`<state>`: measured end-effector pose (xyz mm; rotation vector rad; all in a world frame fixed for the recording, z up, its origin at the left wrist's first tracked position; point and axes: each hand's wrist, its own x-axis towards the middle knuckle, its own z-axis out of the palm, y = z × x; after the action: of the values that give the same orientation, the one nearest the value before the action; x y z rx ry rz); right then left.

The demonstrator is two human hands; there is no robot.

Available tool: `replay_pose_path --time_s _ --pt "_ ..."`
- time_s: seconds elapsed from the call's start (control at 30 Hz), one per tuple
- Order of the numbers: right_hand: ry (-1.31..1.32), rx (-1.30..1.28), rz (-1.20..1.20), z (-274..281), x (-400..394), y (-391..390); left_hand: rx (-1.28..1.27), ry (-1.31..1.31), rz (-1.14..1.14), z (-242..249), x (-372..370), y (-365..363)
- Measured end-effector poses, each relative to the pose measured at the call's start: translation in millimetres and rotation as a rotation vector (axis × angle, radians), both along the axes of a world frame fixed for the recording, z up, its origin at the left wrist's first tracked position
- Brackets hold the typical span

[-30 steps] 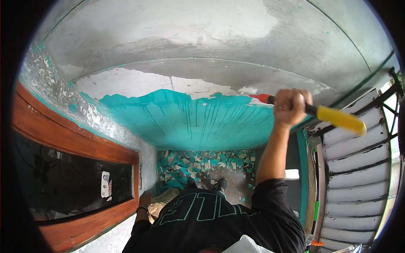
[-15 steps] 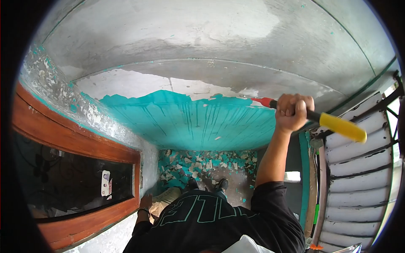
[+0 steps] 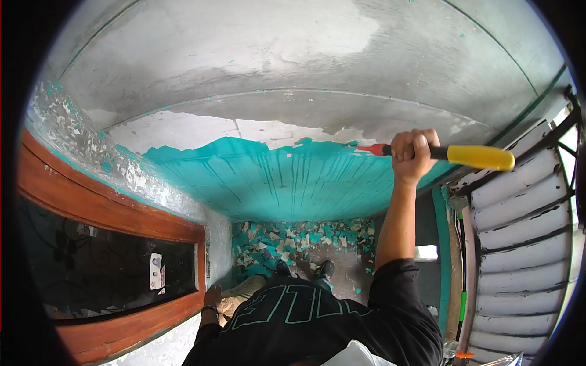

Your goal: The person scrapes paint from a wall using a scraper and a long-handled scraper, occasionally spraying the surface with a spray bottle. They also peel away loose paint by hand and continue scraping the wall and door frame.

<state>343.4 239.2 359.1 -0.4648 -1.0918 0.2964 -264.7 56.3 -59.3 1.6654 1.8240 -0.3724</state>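
My right hand (image 3: 414,154) is closed around the black shaft of a scraper (image 3: 479,157) with a yellow grip and a red head. The scraper lies nearly level, its tip at the ragged upper edge of the turquoise paint (image 3: 293,183) on the wall. A small curl of paint seems to stand at the tip. Above that edge the wall is bare, white and grey. Low on the left, my left hand (image 3: 212,296) hangs beside my hip near the wooden window frame (image 3: 199,262); its fingers are too dark to make out.
Turquoise and cream paint flakes (image 3: 293,240) litter the floor around my shoes (image 3: 327,268). To the left is a dark glass pane (image 3: 110,262) with a sticker. On the right stand a slatted white panel (image 3: 519,256) and a thin pole (image 3: 462,287) with a green section.
The yellow end of the scraper has swung up, so the tool is closer to level. Its red head has shifted slightly left along the paint edge, with my right hand still round the shaft.
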Motion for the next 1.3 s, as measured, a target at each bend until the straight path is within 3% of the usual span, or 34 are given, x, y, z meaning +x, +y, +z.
replay_pose_path --time_s 0.1,0.13,0.2,0.27,0.33,0.37,0.4,0.43,0.47,0.5,0.57,0.6,0.67,0.73,0.77,0.8,0.93,1.03,1.1,1.13,1.2,1.27,1.3 --pt "-0.004 0.13 0.065 14 7 -14 -0.02 0.0 -0.031 61 35 17" --pt "-0.003 0.131 0.068 11 8 -10 -0.02 0.001 -0.029 54 34 21" --pt "0.097 0.108 -0.012 8 7 -9 0.159 0.014 -0.361 54 40 29" --pt "0.115 0.048 -0.108 10 4 -7 0.121 -0.247 0.067 90 91 58" --pt "0.156 -0.01 -0.067 12 14 -4 0.074 -0.472 0.091 118 152 100" --pt "0.215 -0.044 -0.037 9 16 -1 0.277 -0.606 -0.062 97 175 121" --pt "0.233 -0.106 -0.084 -15 29 14 0.236 -0.663 -0.205 103 208 149" --pt "0.244 -0.098 -0.172 -106 79 45 0.179 -0.838 -0.201 123 252 169" --pt "0.115 -0.306 -0.66 -196 50 115 0.117 -1.019 -0.2 144 295 178" --pt "-0.279 -0.42 -0.478 -89 -16 9 0.092 -1.039 -0.294 162 327 179" --pt "-0.017 -0.543 -0.376 -114 -45 -24 -0.237 -1.407 -0.067 194 387 167" --pt "0.126 -0.576 -0.332 -126 -56 -43 -0.267 -1.418 -0.111 201 406 150" --pt "-0.06 -0.677 -0.311 -133 -62 -100 -0.972 -1.653 -0.045 209 410 111" --pt "-0.439 -0.63 -0.438 -147 -62 -146 -1.081 -1.626 0.224 232 416 67" --pt "-0.68 -0.569 -0.527 -163 -63 -166 -1.058 -1.683 0.297 207 414 62" --pt "-0.705 -0.61 -0.424 -168 -69 -189 -1.148 -1.729 0.473 189 413 60" --pt "-0.786 -0.676 -0.358 -187 -74 -255 -1.015 -1.693 0.296 163 425 34" --pt "-0.911 -0.856 -0.35 -188 -32 -310 -1.006 -1.481 0.369 157 453 28" --pt "-0.758 -0.999 -0.385 -186 1 -363 -0.736 -1.382 0.523 131 457 30" --pt "-0.628 -1.104 -0.37 -186 13 -394 -0.733 -1.359 0.603 120 459 36" --pt "-0.444 -0.893 -0.839 -188 33 -471 -0.631 -1.251 0.649 105 456 47" --pt "-0.243 -1.001 -1.459 -172 32 -555 -0.611 -1.207 0.725 99 457 44" --pt "-0.012 -0.938 -1.683 -186 33 -596 -0.561 -1.165 0.678 96 457 38"
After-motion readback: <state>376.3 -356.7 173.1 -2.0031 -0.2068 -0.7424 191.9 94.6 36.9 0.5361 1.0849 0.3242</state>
